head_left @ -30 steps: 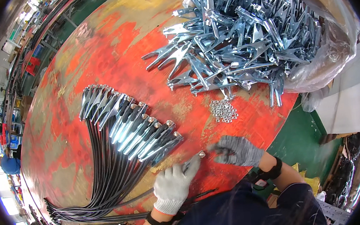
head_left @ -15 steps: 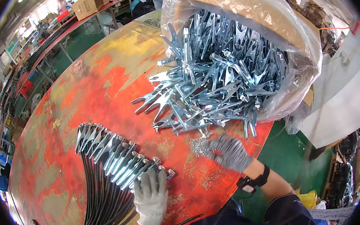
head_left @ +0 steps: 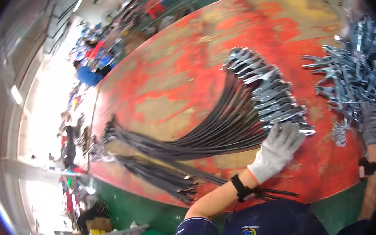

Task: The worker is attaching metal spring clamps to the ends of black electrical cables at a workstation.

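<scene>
My left hand, in a white knitted glove, lies with its fingers stretched out over the near end of a row of silvery metal clamps. Black cables run from these clamps in a curved bundle to the left. At the right rim, my right hand, in a grey glove, is at the near side of a heap of loose metal clamps. Its fingers are blurred and partly lost against the heap. Beside it on the table is a small cluster of shiny nuts.
The table has a worn red and yellowish top with a curved edge. A second bundle of black cables lies near its front edge. A person in blue is beyond the far left edge. Green floor shows below.
The view has swung left, so the clamps, heap and both hands appear farther right. My left hand stays by the clamp row's near end; my right hand remains near the nuts and heap.
</scene>
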`<state>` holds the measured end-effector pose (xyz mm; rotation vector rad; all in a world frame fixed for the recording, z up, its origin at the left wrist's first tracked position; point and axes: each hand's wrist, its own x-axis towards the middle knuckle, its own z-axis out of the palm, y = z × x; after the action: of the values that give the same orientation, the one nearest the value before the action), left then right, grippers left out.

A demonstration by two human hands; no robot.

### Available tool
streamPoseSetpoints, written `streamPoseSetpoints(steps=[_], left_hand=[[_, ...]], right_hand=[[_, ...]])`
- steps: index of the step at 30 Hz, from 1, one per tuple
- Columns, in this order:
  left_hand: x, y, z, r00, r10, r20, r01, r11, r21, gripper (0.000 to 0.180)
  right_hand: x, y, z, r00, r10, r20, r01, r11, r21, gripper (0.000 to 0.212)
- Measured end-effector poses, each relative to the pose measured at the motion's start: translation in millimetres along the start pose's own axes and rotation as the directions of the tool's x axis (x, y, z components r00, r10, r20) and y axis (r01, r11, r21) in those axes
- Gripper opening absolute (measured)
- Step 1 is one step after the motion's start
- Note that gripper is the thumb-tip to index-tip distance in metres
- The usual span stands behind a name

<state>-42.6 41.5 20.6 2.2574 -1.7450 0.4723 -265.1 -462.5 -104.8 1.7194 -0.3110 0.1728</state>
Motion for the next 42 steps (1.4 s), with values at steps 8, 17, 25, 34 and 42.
streamPoseSetpoints(steps=[8,17,25,34,42], left_hand=[[-161,-39,-74,0.797,-0.529,0.291,0.468,0.846,0.255,0.022],[-205,-81,-111,0.775,-0.334,0.537,0.196,0.934,0.298,0.022],[-187,-107,-104,0.466,-0.251,0.848,0.162,0.967,0.197,0.023],[-92,-61,-81,0.347,-0.211,0.914,0.596,0.802,-0.041,0.026],[-39,-3,-9,0.675,0.023,0.737,0.495,0.727,-0.476,0.033]], right_hand=[[45,13,-60,0.99,-0.016,0.139,-0.089,0.698,0.711,0.051],[71,70,-115,0.874,-0.217,0.435,-0.286,0.494,0.821,0.069],[111,97,-165,0.826,-0.289,0.484,-0.383,0.341,0.858,0.049],[91,128,-177,0.934,-0.055,0.353,-0.357,-0.072,0.931,0.043],[72,116,-160,0.989,0.109,0.104,-0.124,0.196,0.973,0.026]])
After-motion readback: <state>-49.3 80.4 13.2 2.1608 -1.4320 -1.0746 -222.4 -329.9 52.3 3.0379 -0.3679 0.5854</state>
